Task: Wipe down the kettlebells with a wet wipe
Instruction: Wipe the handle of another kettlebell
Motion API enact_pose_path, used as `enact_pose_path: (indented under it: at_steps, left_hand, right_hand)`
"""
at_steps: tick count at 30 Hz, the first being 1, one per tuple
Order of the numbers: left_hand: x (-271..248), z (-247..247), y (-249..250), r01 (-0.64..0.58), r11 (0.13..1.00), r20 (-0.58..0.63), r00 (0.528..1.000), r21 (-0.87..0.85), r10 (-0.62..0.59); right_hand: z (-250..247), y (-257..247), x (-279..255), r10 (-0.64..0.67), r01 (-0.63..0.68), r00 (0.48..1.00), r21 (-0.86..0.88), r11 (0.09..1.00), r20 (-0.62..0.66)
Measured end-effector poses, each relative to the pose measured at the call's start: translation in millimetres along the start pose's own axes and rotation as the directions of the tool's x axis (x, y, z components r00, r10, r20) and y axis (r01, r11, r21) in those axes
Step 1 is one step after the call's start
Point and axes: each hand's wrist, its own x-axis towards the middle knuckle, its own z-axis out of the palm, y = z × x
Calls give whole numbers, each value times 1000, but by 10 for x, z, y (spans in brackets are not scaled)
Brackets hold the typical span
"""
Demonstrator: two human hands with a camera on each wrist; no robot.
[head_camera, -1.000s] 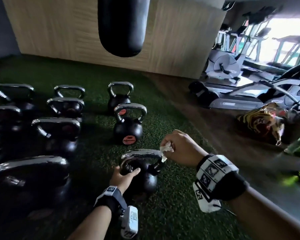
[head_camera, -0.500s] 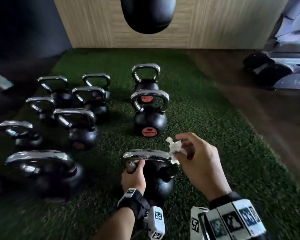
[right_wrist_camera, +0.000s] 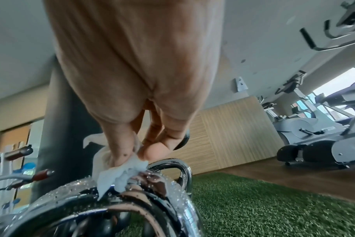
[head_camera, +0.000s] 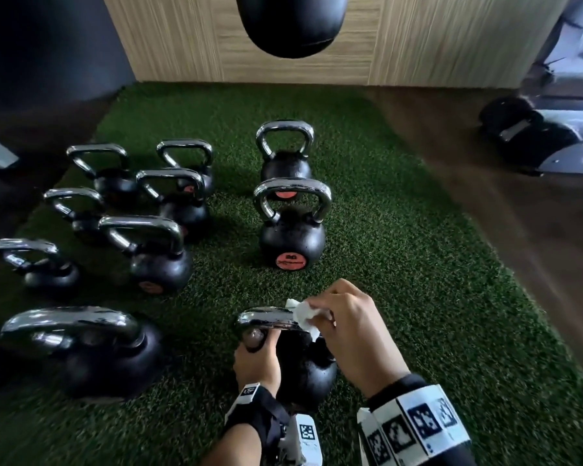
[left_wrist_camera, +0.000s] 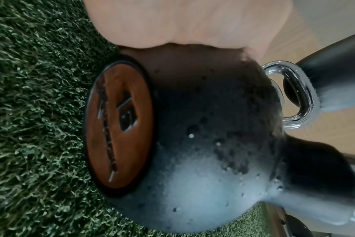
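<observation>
A black kettlebell [head_camera: 305, 371] with a chrome handle [head_camera: 266, 319] stands on the green turf just in front of me. My left hand [head_camera: 254, 351] grips the left end of that handle. My right hand [head_camera: 337, 317] pinches a crumpled white wet wipe [head_camera: 303, 314] and presses it on the right part of the handle. In the right wrist view the wet wipe [right_wrist_camera: 120, 174] sits on the chrome handle [right_wrist_camera: 162, 189], which is beaded with droplets. The left wrist view shows the black kettlebell [left_wrist_camera: 203, 144] and its orange label [left_wrist_camera: 120, 125] close up.
Several more kettlebells stand on the turf: two in a line ahead [head_camera: 292, 227], a group at the left [head_camera: 155, 253], a large one near left [head_camera: 91, 351]. A black punching bag [head_camera: 292, 21] hangs above. Gym machines [head_camera: 552, 129] stand on the wood floor at right.
My view has swung left and down onto the kettlebells. The right hand has slid the wipe from the handle's right corner onto its top bar. The left hand keeps its hold.
</observation>
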Motion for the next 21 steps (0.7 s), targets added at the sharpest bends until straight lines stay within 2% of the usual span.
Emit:
enact_pose_path:
  at_steps: [4,6,10,16,19,21]
  left_hand:
    - [20,15,-27,-2,1000,-4,1000,-10,2]
    - [33,9,-51,-16,1000,-6,1000,-7,16]
    - [65,14,-93,-42,999,-13,999,5,42]
    - [39,-2,-83,-47,998,-7,999,30,48]
    - [8,-12,-45,-44,999,-15,999,32,45]
    - [-36,-26,-12,-32,999,-11,999,44,32]
  right_hand:
    - [36,-8,31,-60,60,998,-7,998,10]
    - [50,43,-27,-21,21,1000,7,1000,-16]
    - [77,118,-142,59,-62,989,-12,998,-137]
    - [224,72,-256,50,-63,968,-47,997,-246]
    - [226,211,-375,177,-181,922,20,983,-345]
    - [225,348,-425,338,-324,884,100,941,-323]
